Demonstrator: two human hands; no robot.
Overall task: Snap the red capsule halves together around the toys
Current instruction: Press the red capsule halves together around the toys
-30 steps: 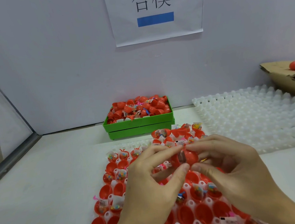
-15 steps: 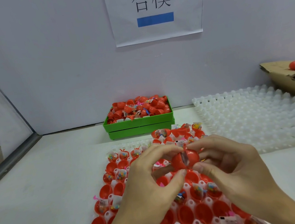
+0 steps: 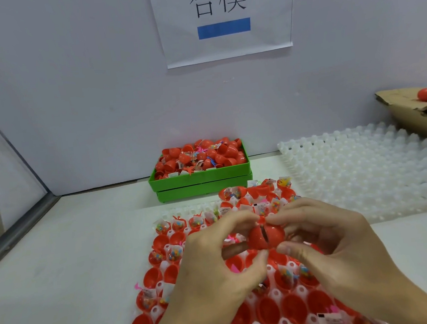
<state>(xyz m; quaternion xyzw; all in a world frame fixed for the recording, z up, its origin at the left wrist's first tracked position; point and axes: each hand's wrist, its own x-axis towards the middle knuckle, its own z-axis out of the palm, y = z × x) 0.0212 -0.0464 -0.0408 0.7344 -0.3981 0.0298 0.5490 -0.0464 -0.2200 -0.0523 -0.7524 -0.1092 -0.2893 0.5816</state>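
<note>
Seemingly light, stiff, slick plastic: both hands, left [image 3: 217, 272] and right [image 3: 336, 249], are pinching the capsule [image 3: 264, 237] by its domes, seam gaping.

White tabletop [image 3: 62, 278] carries four items. Green bin [image 3: 201, 182] full of red capsule halves and toys sits at 12 o'clock against the wall; white pocketed tray [image 3: 169, 265] loaded with red halves and bagged toys sits at 6 o'clock, near edge. Empty clear blister tray [image 3: 363, 172] lies at 2 o'clock, with a cardboard box [image 3: 409, 116] behind it at the far right.
</note>
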